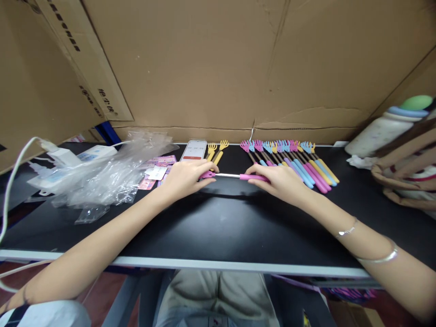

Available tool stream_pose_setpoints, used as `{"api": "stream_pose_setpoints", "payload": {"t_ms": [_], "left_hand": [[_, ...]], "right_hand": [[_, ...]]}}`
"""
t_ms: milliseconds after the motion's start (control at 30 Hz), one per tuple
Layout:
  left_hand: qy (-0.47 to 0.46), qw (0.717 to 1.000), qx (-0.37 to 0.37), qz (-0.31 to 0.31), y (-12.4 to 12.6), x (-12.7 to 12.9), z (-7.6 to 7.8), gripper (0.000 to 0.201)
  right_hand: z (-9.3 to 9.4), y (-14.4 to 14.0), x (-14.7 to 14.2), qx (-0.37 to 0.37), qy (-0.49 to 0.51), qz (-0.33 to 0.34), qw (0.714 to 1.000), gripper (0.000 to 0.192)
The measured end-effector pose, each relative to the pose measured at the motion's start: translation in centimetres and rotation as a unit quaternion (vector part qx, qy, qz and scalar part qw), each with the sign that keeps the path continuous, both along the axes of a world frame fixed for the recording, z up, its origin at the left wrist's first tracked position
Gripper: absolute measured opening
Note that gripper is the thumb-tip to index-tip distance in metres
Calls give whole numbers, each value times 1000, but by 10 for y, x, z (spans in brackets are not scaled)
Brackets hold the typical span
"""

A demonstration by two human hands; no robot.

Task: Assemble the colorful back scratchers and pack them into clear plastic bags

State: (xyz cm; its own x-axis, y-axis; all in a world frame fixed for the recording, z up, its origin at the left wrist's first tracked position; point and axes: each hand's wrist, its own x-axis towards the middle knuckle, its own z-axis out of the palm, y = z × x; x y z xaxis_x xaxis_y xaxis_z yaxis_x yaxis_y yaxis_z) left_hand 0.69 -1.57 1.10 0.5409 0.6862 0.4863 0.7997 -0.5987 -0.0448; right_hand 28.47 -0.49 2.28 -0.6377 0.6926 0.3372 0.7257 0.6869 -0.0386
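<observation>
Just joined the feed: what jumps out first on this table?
Both hands, left hand and right hand, hold a pink telescopic back scratcher stretched between them at centre. Behind the right hand lies a row of colourful scratchers; crumpled clear plastic bags sit at left.

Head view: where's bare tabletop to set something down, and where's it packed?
Free: the black table between both forearms, from its near edge up to the hands. Crowded: back row of back scratchers behind the right hand; plastic bags, cards and phone beside the left hand; basket far right.
</observation>
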Motion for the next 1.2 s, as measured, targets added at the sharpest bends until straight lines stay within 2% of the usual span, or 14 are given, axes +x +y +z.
{"api": "stream_pose_setpoints", "payload": {"t_ms": [200, 433, 533, 667, 767, 900, 1000, 1200], "left_hand": [[61, 997, -32, -32, 1, -2, -3, 14], [75, 992, -6, -96, -5, 9, -6, 19], [67, 992, 49, -93, -5, 11, -6, 22], [90, 980, 150, -90, -7, 16, -6, 22], [119, 971, 195, -72, -10, 21, -7, 18], [123, 969, 207, -59, -12, 25, -5, 16], [108, 969, 218, -50, -9, 22, 1, 19], [126, 971, 202, 0, 6, -1, 20, 31]], "right_hand": [[-3, 0, 2, 13, -59, 36, 998, 29], [-14, -11, -13, 15, -104, 66, 992, 21], [-15, -13, -18, 42, -98, 55, 993, 19], [-17, -13, -20, 135, -97, 38, 985, 24], [-19, -11, -20, 201, -89, 40, 975, 27], [-17, -9, -19, 245, -81, 44, 965, 30], [-9, -7, -18, 258, -85, 28, 962, 33], [11, 4, -1, 238, -109, -28, 965, 36]]}}
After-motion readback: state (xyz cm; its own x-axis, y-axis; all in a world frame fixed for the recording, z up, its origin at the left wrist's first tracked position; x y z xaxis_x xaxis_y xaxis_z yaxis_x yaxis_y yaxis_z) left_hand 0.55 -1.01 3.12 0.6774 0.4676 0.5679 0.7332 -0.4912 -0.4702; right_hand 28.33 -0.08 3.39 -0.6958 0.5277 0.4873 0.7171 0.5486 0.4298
